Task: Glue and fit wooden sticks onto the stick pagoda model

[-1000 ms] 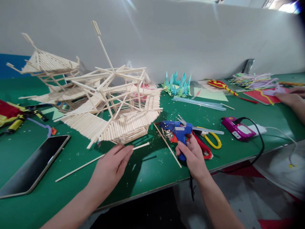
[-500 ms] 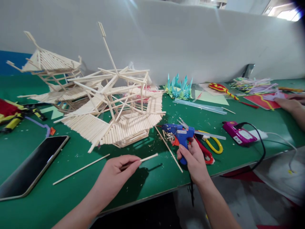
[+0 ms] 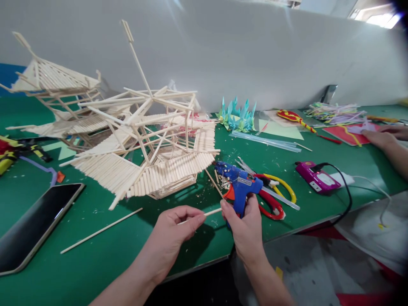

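Pale grey wall (image 3: 270, 55) fills the back of my view, and a green tabletop (image 3: 73, 272) runs below it from side to side. Just ahead of me stands a many-sided stick model (image 3: 172, 172), open-framed above and slatted round its lower roof, with one long stick slanting up from its top. Behind it, to the left, is a second, tiered model (image 3: 60, 76). A phone (image 3: 38, 229) lies near the left edge, its screen dark. Over at the far right, a co-worker's hand (image 3: 378, 138) is at a red sheet (image 3: 338, 134), near a heap of pastel strips (image 3: 336, 114). My right hand (image 3: 245, 225) is wrapped round the grip of a blue glue gun (image 3: 244, 187), its nozzle just beside the stick model's right edge; I can't tell whether a finger presses the trigger. Past the gun lie a red looped handle (image 3: 274, 215) and a yellow one, then a purple power adapter (image 3: 318, 178) with a black plug (image 3: 318, 167) in it. My left hand (image 3: 172, 231) pinches a thin stick (image 3: 213, 211) between thumb and fingers, its far end close by my right thumb. One loose stick (image 3: 102, 230) lies between that hand and the phone, and tiny wood crumbs (image 3: 204, 187) dot the green near the nozzle.
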Available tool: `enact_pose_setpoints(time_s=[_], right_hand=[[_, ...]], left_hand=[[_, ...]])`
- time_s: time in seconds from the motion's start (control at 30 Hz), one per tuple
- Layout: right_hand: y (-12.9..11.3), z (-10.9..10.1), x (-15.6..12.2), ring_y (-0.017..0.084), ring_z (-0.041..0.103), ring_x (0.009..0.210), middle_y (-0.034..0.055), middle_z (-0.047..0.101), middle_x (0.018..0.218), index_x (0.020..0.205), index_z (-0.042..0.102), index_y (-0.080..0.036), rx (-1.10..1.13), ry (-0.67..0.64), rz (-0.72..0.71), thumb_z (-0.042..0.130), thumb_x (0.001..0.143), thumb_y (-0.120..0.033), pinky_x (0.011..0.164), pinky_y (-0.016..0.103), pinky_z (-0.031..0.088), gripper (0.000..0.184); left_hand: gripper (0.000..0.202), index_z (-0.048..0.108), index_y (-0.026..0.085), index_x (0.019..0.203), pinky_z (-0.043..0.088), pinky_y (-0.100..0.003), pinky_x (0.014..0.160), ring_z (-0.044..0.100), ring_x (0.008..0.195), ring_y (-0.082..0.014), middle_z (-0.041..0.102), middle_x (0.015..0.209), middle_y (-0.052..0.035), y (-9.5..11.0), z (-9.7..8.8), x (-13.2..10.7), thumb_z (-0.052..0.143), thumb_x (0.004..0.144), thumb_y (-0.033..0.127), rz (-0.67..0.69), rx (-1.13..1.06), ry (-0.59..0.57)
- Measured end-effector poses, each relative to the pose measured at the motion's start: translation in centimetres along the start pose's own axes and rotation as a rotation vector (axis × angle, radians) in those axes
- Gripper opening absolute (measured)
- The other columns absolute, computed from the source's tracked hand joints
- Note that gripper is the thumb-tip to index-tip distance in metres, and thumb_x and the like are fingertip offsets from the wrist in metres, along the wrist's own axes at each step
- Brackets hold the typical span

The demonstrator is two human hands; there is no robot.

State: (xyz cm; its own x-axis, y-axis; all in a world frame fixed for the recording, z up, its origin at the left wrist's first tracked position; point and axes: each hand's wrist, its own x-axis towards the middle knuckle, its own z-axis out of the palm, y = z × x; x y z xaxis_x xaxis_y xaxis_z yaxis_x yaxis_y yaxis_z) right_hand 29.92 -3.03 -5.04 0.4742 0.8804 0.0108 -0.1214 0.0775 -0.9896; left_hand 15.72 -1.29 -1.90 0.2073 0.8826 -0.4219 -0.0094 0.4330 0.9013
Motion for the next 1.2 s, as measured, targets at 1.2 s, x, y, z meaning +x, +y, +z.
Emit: enact_pose_setpoints(time_s=[1.2], right_hand=[[-0.2,-0.6,0.6,0.009,0.043,0.052,-0.0069,0.046,0.06,0.088,0.044,-0.02,0.202,-0.008,0.005,0.056,0.078,-0.026,0.052,0.022,0.036,0.017]], left_hand=[[0.022,0.069,0.01,0.069,0.048,-0.019,0.06,0.06,0.061,-0.0117,0.068,0.065,-0.0054,-0.5,-0.4,0.0,0.077,0.052,0.021,0.097,-0.445,0.322]])
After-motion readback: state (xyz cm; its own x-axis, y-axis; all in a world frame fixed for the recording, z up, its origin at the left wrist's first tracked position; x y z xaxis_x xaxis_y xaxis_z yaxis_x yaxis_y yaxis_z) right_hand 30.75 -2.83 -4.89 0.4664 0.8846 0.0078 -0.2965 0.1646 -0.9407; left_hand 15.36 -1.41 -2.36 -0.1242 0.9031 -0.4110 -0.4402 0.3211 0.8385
